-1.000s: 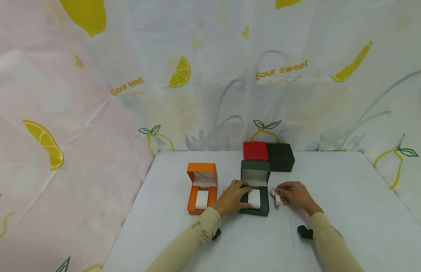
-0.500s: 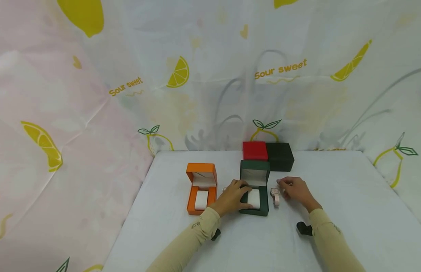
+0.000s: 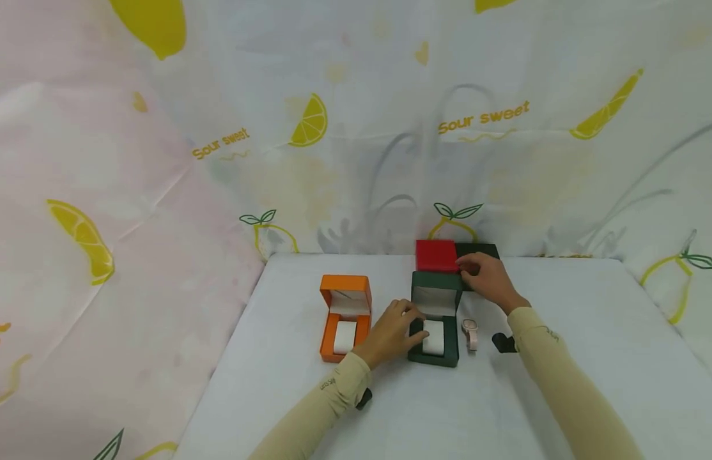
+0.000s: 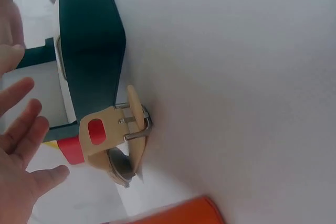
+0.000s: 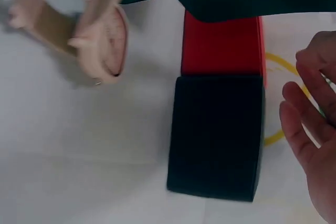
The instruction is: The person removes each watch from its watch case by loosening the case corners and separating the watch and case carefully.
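In the head view my left hand (image 3: 392, 333) hovers at the left side of the green watch box (image 3: 457, 345), fingers loosely spread and holding nothing. That box stands with its lid up and a white cushion (image 3: 433, 337) inside. My right hand (image 3: 487, 280) is at the back, over the closed dark box (image 3: 486, 249) and beside the red box (image 3: 436, 254). Its fingers are loosely bent with nothing in them. A pink watch (image 3: 471, 335) lies on the table right of the green box. In the left wrist view a beige-strapped watch (image 4: 107, 129) stands beside the green box.
An orange watch box (image 3: 327, 342) with raised lid and white cushion stands left of my left hand. A white cloth covers the table (image 3: 264, 383). Behind it hangs a lemon-print curtain (image 3: 367, 172).
My right hand has let go of the pink watch and moved back over the dark box. The pink watch stays on the table. My left fingers have lifted slightly off the green box.
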`<state>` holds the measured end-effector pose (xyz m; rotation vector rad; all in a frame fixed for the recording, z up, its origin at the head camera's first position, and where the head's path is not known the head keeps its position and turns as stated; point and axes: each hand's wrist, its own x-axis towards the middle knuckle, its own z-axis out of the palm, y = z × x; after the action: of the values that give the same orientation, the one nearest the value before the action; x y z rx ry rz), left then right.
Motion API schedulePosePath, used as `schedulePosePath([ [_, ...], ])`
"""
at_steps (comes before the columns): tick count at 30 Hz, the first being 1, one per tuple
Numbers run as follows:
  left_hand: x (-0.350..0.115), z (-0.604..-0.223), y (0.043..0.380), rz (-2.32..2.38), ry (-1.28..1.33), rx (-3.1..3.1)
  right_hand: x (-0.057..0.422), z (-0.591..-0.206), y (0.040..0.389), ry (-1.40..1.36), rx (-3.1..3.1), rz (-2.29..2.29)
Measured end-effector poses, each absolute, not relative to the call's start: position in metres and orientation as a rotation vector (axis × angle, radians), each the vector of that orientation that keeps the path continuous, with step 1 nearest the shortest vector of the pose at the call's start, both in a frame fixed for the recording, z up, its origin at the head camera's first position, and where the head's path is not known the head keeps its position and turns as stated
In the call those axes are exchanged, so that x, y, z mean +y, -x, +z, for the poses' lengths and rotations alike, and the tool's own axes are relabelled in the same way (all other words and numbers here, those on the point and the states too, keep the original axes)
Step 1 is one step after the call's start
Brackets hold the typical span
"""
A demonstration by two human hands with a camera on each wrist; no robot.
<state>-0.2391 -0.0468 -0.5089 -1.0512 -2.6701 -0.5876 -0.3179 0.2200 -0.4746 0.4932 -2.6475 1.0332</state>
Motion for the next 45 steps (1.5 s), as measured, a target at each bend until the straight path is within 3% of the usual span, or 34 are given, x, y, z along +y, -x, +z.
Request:
schedulePosePath([
  [9, -0.063, -0.511, 0.237, -0.661, 1.066, -2.583, 0.206, -0.472, 0.365, -0.577, -2.805, 0.994],
  [16, -0.069, -0.509, 0.23, -0.676, 1.091, -2.617, 0.205, -0.472, 0.382, -0.597, -3.002, 0.885],
  [23, -0.063, -0.515, 0.224, -0.436, 1.29, -2.651, 0.204, -0.479, 0.402, -0.632, -3.143, 0.631],
  [33, -0.056, -0.51, 0.222, -0.433, 1.377, -2.709, 0.197, -0.467, 0.4, -0.618, -3.136, 0.558],
  [45, -0.041, -0.508, 0.224, -0.274, 1.241, -2.76, 0.194, -0.478, 0.405, -0.571, -3.139, 0.494],
])
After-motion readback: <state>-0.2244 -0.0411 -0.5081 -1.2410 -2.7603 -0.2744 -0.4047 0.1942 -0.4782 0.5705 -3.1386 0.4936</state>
